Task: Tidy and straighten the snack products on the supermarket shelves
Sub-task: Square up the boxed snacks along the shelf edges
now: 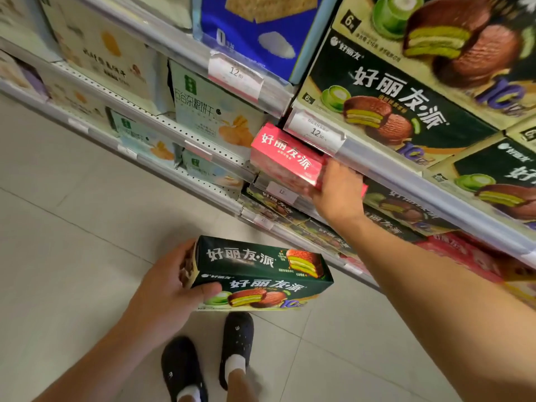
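Observation:
My left hand (171, 285) grips the left end of a dark green pie box (261, 274), held low over the floor in front of the shelves. My right hand (338, 190) holds the right end of a pink-red pie box (285, 158) that sticks out from the shelf edge just under a price rail. Stacked green pie boxes (391, 91) fill the shelf above and to the right. More green boxes (290, 210) and red boxes (464, 253) lie on the lower shelves.
Pale cracker packs (211, 111) and a blue cracker bag (255, 27) stand on the shelves to the left. Price tags (316, 132) hang on the metal shelf rails. Below me is a light tiled floor (72, 227) with my dark slippers (235, 343) on it.

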Demonstrator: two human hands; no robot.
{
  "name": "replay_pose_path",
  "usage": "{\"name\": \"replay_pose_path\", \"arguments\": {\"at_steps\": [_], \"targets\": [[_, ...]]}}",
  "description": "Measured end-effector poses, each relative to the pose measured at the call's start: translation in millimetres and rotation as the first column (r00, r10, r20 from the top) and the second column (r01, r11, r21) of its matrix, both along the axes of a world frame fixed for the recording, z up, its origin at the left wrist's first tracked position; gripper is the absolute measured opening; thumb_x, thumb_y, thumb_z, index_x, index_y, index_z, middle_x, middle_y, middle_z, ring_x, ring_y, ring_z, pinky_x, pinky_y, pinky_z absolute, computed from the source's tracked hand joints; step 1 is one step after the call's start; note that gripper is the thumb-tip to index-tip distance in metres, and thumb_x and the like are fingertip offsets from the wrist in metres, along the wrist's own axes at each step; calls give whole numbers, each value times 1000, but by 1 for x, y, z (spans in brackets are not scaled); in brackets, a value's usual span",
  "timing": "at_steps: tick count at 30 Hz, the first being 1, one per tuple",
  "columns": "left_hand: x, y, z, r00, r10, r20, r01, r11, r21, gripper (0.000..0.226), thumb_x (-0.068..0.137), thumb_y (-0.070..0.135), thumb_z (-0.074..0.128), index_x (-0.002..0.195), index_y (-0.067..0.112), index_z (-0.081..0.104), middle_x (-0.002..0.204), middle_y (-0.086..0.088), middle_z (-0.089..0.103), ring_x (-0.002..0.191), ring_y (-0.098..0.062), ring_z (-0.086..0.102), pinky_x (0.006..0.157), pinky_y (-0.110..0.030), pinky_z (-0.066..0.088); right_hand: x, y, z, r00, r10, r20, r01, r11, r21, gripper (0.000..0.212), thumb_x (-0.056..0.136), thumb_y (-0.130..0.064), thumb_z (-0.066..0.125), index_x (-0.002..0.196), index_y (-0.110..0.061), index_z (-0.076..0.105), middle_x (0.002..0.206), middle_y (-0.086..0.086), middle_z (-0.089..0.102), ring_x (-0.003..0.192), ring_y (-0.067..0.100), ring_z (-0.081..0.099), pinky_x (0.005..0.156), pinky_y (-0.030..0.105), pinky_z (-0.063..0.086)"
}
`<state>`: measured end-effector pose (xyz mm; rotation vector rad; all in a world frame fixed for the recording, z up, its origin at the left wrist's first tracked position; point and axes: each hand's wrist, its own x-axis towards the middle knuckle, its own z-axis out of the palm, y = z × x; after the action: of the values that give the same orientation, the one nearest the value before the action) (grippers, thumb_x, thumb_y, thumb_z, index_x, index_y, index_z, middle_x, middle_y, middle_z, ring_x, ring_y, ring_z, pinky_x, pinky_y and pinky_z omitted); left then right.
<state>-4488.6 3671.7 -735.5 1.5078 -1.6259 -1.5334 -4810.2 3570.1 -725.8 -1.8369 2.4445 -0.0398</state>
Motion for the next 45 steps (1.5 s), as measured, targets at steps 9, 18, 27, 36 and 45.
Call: {"name": "replay_pose_path", "arguments": {"at_steps": [9, 18, 27, 36, 45], "targets": [[-8, 13, 26, 990, -121, 71, 120, 992, 29, 63, 72, 23, 85, 99, 67, 48, 93, 29, 65, 93, -1, 63, 77, -30, 51, 6, 134, 67, 952, 28, 304, -6, 998, -70, 71, 71, -37, 83, 129, -18, 47, 117, 2, 55, 108, 19, 48, 89, 32, 39], [-107, 88, 44, 940, -323, 107, 317, 946, 65, 73, 70, 26, 87, 131, 31, 48, 107, 15, 61, 96, -9, 60, 74, -19, 45, -100, 311, 114, 930, -225, 290, 219, 974, 52, 69, 69, -27, 83, 130, -21, 52, 115, -1, 57, 107, 16, 51, 84, 28, 38], [-231, 166, 28, 963, -255, 85, 242, 960, 143, 67, 72, 20, 86, 118, 48, 48, 104, 24, 65, 96, 6, 58, 74, -17, 44, -278, 357, 63, 972, -210, 107, 202, 976, 81, 63, 73, -25, 81, 127, -20, 49, 117, 9, 57, 111, 34, 48, 96, 46, 39], [-300, 207, -3, 999, 18, 41, -26, 978, 206, 70, 65, -6, 83, 103, 46, 56, 93, 30, 68, 89, 8, 64, 65, -9, 51, -368, 315, 19, 995, -96, 30, 95, 995, 16, 60, 72, -17, 79, 125, -16, 49, 115, 10, 59, 115, 33, 49, 101, 48, 30], [-311, 238, -2, 995, 64, 73, -79, 973, 217, 77, 67, 6, 86, 100, 69, 53, 105, 31, 66, 98, 10, 61, 74, -22, 52, -385, 293, 9, 983, -131, -129, 135, 991, 23, 22, 79, -8, 65, 96, -2, 52, 95, 27, 61, 87, 45, 58, 72, 44, 42]]}}
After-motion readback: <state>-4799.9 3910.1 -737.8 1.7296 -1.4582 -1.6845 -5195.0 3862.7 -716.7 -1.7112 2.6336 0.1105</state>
